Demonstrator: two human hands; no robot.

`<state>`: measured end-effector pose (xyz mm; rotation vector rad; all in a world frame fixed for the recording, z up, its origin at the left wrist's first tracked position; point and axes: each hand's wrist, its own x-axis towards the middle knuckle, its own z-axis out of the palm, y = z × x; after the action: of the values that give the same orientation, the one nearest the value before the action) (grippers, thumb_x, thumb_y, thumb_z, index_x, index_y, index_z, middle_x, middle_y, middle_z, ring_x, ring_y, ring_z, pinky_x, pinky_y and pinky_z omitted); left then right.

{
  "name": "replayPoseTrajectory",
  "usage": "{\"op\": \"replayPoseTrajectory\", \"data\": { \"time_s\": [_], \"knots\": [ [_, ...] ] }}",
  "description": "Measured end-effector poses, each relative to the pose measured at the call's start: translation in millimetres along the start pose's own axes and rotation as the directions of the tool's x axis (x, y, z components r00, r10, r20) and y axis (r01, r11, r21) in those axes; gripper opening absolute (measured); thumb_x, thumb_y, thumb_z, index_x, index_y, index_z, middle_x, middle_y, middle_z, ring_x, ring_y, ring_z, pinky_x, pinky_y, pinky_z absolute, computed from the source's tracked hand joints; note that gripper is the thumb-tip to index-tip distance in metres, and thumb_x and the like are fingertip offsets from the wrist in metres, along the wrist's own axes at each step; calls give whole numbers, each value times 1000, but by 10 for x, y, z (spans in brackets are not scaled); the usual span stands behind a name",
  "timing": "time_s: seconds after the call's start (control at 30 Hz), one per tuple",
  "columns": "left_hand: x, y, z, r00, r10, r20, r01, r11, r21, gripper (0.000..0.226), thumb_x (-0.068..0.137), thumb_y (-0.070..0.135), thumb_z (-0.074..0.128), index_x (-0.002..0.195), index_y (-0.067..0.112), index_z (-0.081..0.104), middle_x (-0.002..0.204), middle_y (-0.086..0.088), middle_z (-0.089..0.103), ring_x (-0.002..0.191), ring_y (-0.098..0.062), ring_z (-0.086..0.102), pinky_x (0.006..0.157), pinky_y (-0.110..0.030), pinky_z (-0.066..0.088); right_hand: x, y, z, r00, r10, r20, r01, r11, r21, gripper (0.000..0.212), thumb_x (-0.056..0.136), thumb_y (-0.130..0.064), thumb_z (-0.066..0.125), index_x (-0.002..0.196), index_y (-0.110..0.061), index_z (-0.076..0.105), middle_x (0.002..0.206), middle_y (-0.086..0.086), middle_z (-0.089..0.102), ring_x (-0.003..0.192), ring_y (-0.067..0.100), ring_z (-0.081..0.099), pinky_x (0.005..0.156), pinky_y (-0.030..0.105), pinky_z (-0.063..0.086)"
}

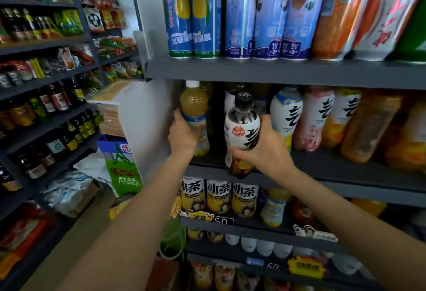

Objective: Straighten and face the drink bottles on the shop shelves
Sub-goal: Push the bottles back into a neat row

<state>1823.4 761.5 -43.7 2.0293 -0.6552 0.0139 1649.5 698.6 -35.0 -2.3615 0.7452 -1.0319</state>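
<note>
Head cam, only view I've got: my left hand has its fingers wrapped around the yellow juice bottle at the far left of the middle shelf, probably steadying it upright. My right hand is clamped on the black-capped bottle, held at the shelf's front edge with the label facing out, I'd guess so it lines up with the white bottles beside it.

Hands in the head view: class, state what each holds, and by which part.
Left hand grips the yellow juice bottle around its middle. Right hand grips the black-capped bottle around its lower body.
</note>
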Motion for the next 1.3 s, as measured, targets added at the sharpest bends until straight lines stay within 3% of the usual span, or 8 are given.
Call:
{"op": "replayPoseTrajectory", "data": {
  "time_s": [0.13,0.23,0.47,0.63,0.8,0.9,1.1,1.3],
  "knots": [
    [-677,-43,106,935,272,-229,-273,962,32,49,77,7,66,122,-1,47,117,-21,48,109,-37,46,92,-42,38,-227,68,-213,996,55,-65,-53,998,22,70,64,-30,83,114,-7,39,101,2,61,95,16,59,69,27,48],
    [-1147,-56,268,846,493,204,-471,870,-149,53,75,10,67,124,3,46,115,-14,52,110,-31,49,94,-36,41,-400,76,-384,987,107,-118,-102,994,46,70,63,-28,83,113,-6,40,89,-14,49,88,5,49,62,11,35],
    [-1710,152,618,739,417,529,-239,897,-372,66,61,31,83,116,17,49,111,-3,62,111,-24,56,86,-36,50,-1038,238,-735,974,227,25,-228,973,48,73,64,-34,83,120,-14,40,100,-14,53,88,5,52,60,4,42],
    [-2060,27,920,595,422,684,-440,883,-163,72,64,42,82,123,18,49,112,-3,63,106,-23,58,88,-37,48,-1443,678,-959,858,466,216,-499,857,132,64,68,-41,81,119,-20,48,108,-1,65,83,16,64,65,23,56],
    [-2309,130,1374,507,361,783,-484,871,-89,68,68,36,82,123,13,49,117,-6,61,108,-23,57,86,-37,48,-1743,1153,-1070,847,519,119,-529,844,84,66,70,-38,81,125,-17,50,111,-7,62,100,11,58,76,18,50],
    [-2441,306,1735,445,328,833,-490,868,-80,65,74,34,78,126,11,47,125,-8,54,115,-25,51,93,-38,45,-1879,1538,-1265,813,575,97,-581,811,64,69,69,-35,81,126,-15,46,109,0,61,95,21,63,76,38,56],
    [-2751,488,2411,539,144,830,-389,916,93,62,84,25,68,135,9,39,136,-11,47,123,-25,47,95,-30,39,-2142,2520,-2027,728,682,-67,-684,717,-138,72,71,-35,79,126,-11,40,96,12,65,74,25,62,64,45,56],
    [-2908,663,2817,694,-8,720,-94,990,102,54,86,24,67,130,5,42,136,-10,48,121,-26,49,97,-32,40,-2173,3166,-2204,686,711,-158,-719,695,7,58,68,-35,79,104,-15,38,99,5,57,88,27,58,63,33,45]
  ]
}}
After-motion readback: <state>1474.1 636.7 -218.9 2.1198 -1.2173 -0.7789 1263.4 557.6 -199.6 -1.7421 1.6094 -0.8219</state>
